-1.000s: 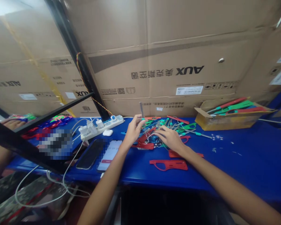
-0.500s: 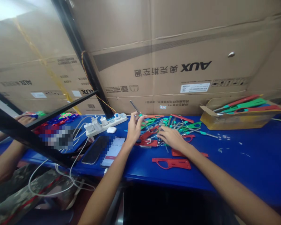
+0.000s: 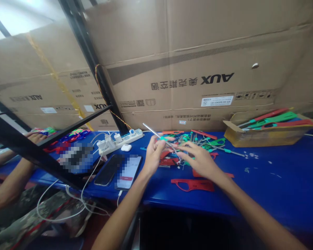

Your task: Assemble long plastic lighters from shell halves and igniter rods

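My left hand [image 3: 153,156] is closed around a lighter's metal tube [image 3: 152,131] with a green collar. The tube leans up to the left, and its lower end points toward my right hand [image 3: 198,158]. The right hand's thumb and fingertips come together at that lower end, by some thin wires; what they pinch is too small to make out. Under and behind both hands lies a pile of lighter parts: red shells, green shells and metal tubes with green collars. A red lighter handle half [image 3: 194,185] lies flat in front of the right hand.
A cardboard box [image 3: 263,139] of red and green lighters stands at the right. Left of my hands are two phones [image 3: 109,170], a white earbud case [image 3: 126,148] and a power strip [image 3: 123,140] with cables. Beyond the black rack post, a co-worker's hands are over coloured parts.
My left hand has tilted the metal tube flatter, its lower end now nearer my right hand. My right hand has risen from the pile to meet it. The view has shifted slightly.
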Demonstrator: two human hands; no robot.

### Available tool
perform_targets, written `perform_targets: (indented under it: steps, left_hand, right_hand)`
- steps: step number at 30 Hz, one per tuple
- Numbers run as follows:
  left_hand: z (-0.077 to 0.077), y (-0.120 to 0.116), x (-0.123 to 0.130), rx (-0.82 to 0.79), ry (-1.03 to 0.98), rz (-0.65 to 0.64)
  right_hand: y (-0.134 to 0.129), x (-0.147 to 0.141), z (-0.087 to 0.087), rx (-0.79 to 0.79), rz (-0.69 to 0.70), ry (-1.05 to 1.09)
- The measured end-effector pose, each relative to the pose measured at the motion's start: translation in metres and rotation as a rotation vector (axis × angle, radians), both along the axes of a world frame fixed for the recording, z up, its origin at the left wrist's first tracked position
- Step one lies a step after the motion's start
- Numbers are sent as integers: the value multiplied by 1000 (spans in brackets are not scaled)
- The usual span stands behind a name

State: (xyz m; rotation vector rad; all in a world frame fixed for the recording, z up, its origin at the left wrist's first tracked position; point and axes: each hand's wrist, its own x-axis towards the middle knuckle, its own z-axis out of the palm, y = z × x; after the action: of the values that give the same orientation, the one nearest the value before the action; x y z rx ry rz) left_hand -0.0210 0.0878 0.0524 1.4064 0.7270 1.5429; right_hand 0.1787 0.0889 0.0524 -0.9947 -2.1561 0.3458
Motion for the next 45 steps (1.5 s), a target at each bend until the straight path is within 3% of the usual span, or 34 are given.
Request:
perform_targets:
  steps: [4, 8, 19, 27, 29, 31, 33, 35, 38, 41, 45]
  left_hand:
    - [-13, -28, 8, -65, -11, -21]
    - [-23, -44, 9, -174, 5, -64]
    - [-36, -61, 6, -257, 133, -143]
    - [-48, -67, -5, -337, 80, -167]
    - [-50, -65, -10, -279, 50, -138]
    - [-51, -65, -15, -135, 72, 35]
    - [-49, -66, -17, 94, 236, 299]
    - [-47, -70, -16, 341, 529, 427]
    - [-46, -76, -8, 556, 865, 276]
    - [-51, -77, -2, 558, 912, 166]
    - [-57, -74, -12, 484, 900, 196]
  right_hand:
    - [-28, -17, -11, -32, -5, 203]
    - [-42, -13, -24, -41, -28, 255]
    - [-66, 20, -41, -39, -61, 295]
    - [-78, 29, -46, 145, -118, 286]
    - [-78, 31, -47, 189, -131, 283]
    - [-77, 33, -48, 209, -141, 272]
    - [-77, 33, -50, 207, -146, 236]
    - [-78, 31, -51, 195, -134, 178]
    - [-79, 25, -50, 207, -96, 110]
    - [-80, 25, -47, 234, -75, 53]
    - [-76, 41, -50, 225, -128, -58]
